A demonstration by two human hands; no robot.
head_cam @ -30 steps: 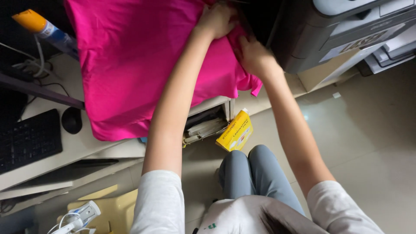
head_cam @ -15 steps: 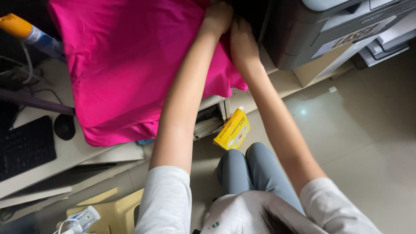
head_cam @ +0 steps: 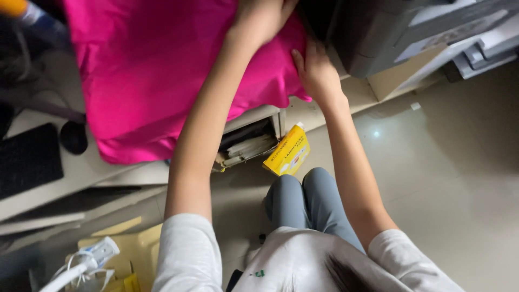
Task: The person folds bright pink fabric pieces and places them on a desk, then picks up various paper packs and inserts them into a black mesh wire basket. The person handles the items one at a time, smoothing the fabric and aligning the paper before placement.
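On the tabletop (head_cam: 81, 167) the pink cloth (head_cam: 157, 81) lies spread, and both hands now sit higher on its far right edge than before — the left hand (head_cam: 262, 19) pressing on top, the right hand (head_cam: 316, 73) flat against its side. A grey printer (head_cam: 389, 32) crowds them from the right; a yellow box (head_cam: 286, 154) stands below — beside the grey-clad knees (head_cam: 308, 200).

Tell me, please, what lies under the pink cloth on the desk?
The pink cloth covers a white desk; below its edge an open compartment holds papers. Both hands, left hand and right hand, press it. Anything beneath stays hidden.
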